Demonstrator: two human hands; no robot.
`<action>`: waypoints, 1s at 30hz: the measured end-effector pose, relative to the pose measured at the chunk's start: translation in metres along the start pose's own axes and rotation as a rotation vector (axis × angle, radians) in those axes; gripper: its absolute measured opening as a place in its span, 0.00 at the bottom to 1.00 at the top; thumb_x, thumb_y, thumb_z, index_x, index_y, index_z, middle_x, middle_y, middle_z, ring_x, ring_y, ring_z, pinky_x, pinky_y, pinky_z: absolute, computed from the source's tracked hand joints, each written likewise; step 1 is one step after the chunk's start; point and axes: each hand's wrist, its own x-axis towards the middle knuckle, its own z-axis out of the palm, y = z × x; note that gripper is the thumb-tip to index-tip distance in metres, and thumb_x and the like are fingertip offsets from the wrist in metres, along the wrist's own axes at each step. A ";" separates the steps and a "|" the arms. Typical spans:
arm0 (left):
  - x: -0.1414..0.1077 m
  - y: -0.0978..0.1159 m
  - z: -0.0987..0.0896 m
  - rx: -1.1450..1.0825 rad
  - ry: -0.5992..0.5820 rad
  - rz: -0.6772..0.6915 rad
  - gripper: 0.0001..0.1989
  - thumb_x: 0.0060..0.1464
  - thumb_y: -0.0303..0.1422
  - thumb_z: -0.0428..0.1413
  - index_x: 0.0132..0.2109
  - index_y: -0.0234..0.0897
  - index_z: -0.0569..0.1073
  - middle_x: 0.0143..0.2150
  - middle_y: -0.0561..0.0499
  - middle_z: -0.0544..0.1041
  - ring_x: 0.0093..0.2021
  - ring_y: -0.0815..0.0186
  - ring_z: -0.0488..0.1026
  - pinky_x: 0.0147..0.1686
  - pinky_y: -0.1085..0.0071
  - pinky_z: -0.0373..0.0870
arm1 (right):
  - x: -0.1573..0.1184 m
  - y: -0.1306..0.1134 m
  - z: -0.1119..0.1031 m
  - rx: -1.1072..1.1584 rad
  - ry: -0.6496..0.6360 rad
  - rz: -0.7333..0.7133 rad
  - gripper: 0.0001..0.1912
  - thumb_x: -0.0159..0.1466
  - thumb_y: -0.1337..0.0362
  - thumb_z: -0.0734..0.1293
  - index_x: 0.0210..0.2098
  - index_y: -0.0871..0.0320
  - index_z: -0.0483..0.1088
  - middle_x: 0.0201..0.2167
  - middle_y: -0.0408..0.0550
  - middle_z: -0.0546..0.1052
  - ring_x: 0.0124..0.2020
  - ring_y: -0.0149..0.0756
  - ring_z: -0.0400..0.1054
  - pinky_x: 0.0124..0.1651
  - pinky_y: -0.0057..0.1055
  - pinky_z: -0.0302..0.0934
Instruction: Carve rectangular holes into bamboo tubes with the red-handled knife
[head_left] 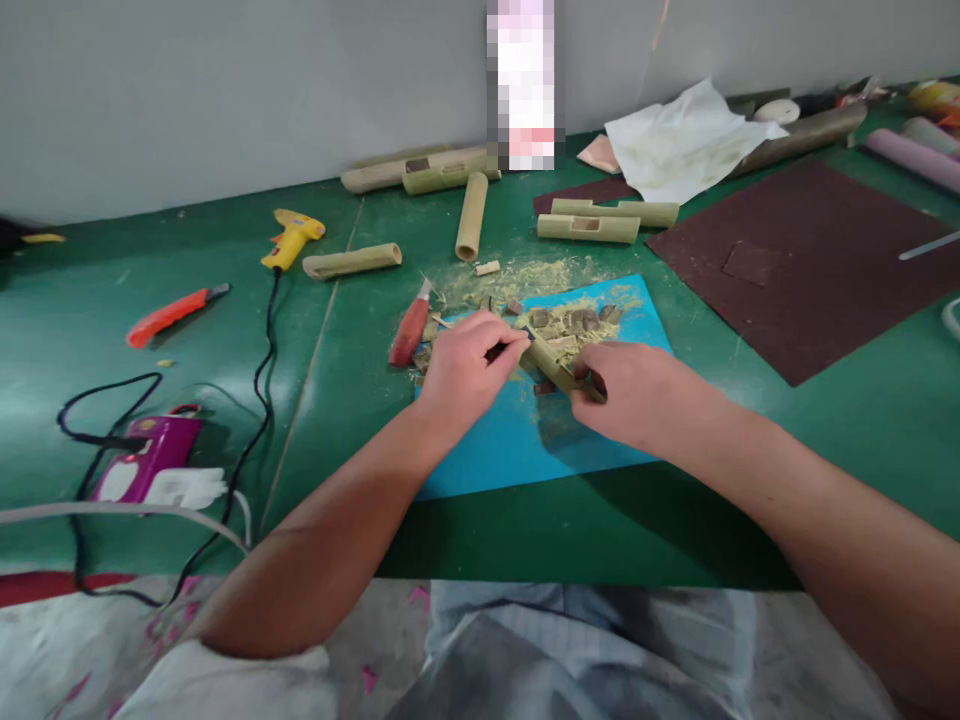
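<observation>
My right hand [619,390] is closed round the lower right end of a short bamboo tube [549,362], which it holds at a slant over a blue sheet [487,455]. My left hand [478,352] pinches at the tube's upper left end. A small dark piece [529,334] shows at those fingertips; its kind is not clear. Beneath and behind the tube lie bamboo chips [585,320] and pale shavings. Just left of my left hand rests a knife with a red handle [410,330].
Cut bamboo tubes [589,229] lie at the back. On the left are a yellow glue gun [294,238], an orange utility knife [176,315] and a purple power strip [154,455] with trailing cables. Dark brown sheets [795,260] and white paper [686,145] lie on the right.
</observation>
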 end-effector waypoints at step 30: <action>0.002 -0.002 -0.002 0.110 -0.069 0.058 0.11 0.71 0.31 0.58 0.38 0.37 0.82 0.35 0.50 0.81 0.38 0.64 0.80 0.42 0.68 0.77 | 0.001 -0.008 0.000 -0.056 -0.065 0.020 0.11 0.68 0.57 0.70 0.45 0.57 0.77 0.41 0.56 0.83 0.40 0.46 0.77 0.32 0.33 0.53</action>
